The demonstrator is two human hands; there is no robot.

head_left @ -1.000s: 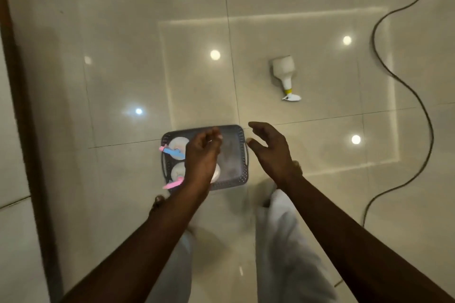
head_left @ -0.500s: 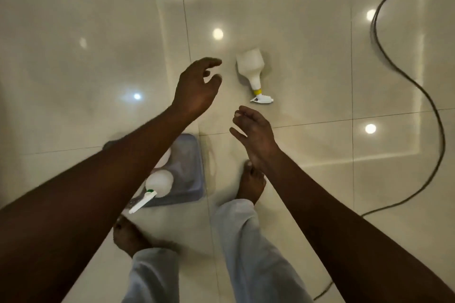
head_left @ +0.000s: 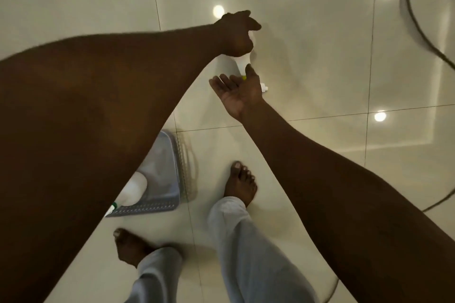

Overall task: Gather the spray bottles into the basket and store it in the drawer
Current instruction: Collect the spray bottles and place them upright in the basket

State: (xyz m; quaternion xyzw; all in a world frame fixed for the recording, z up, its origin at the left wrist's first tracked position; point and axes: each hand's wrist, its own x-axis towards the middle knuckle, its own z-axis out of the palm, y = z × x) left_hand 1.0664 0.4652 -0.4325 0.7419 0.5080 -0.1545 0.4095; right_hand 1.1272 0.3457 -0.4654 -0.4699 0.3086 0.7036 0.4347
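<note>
looking down, head view: we see both arms stretched out over a glossy tiled floor (head_left: 307, 32) with ceiling lights mirrored in it.
left hand (head_left: 236, 34): we find it reaching far forward, fingers curled down over the body of a white spray bottle (head_left: 242, 64) lying on the floor; whether the fingers actually grip the bottle we cannot tell, since the hand hides the contact.
right hand (head_left: 240, 92): we see it palm up with the fingers spread and loose, holding nothing, just beside the bottle's neck; the thumb tip overlaps the neck near a yellow collar.
bottle on the floor: we make out only its lower shoulder, neck and a bit of white nozzle past the right hand.
basket (head_left: 170, 174): we see a grey perforated basket resting on the floor near our feet, largely covered by the left forearm.
bottle in the basket (head_left: 133, 189): we see one white spray bottle lying inside it, its green-banded head poking over the near rim.
feet: we stand barefoot in pale trousers, the right foot (head_left: 240, 183) just beside the basket.
cable (head_left: 418, 24): we note a dark cord curving along the right edge of the floor.
</note>
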